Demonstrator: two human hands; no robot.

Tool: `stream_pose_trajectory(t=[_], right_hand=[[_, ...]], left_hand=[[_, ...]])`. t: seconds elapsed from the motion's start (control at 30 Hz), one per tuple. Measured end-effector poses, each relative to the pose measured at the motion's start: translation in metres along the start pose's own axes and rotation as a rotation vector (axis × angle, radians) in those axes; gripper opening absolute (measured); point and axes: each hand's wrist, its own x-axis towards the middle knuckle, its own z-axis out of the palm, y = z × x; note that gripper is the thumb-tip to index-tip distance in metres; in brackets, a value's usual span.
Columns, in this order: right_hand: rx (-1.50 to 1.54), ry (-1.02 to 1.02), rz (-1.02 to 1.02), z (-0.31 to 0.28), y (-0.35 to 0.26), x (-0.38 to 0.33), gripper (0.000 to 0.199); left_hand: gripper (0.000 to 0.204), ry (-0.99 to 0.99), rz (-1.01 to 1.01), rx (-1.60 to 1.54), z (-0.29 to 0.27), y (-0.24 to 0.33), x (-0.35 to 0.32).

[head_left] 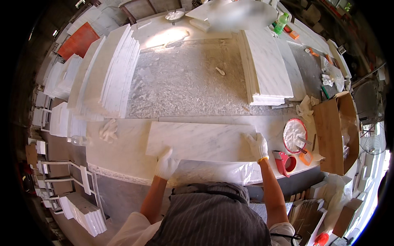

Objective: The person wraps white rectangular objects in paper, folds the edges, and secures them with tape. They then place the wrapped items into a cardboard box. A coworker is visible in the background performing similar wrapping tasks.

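A long white marble slab with grey veins [201, 141] lies across in front of me, over the near edge of the stone-topped table [111, 151]. My left hand [166, 164], in a white knitted glove, grips its near left edge. At the slab's right end my right hand [257, 146], gloved too, is closed round the short edge with its fingers over the top. The undersides of both hands are hidden. Just right of my right hand are a red-rimmed bowl of white paste [294, 133] with blades stuck in it and a red tape dispenser [284, 163].
Stacked marble slabs stand at the left [108, 74] and right [266, 67]. An open cardboard box [334, 133] sits at the right edge. A loose white glove [108, 130] lies left of the slab. Farther back are a green bottle [281, 23] and a bowl of white stuff [175, 16].
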Motion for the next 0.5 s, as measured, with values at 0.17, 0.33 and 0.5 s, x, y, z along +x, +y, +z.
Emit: stream_pose_trajectory(t=[0.17, 0.33, 0.5], right_hand=[[-0.137, -0.090, -0.008, 0.004, 0.004, 0.014, 0.063], [0.001, -0.200, -0.025, -0.005, -0.005, 0.007, 0.060], [-0.509, -0.086, -0.276, -0.014, 0.008, 0.012, 0.043]], left_hand=[[0.034, -0.243, -0.401, 0.654, -0.069, 0.040, 0.022], [0.046, 0.114, 0.344, 1.229, -0.037, 0.079, -0.005], [0.067, 0.281, 0.876, 1.576, -0.045, 0.060, 0.041]])
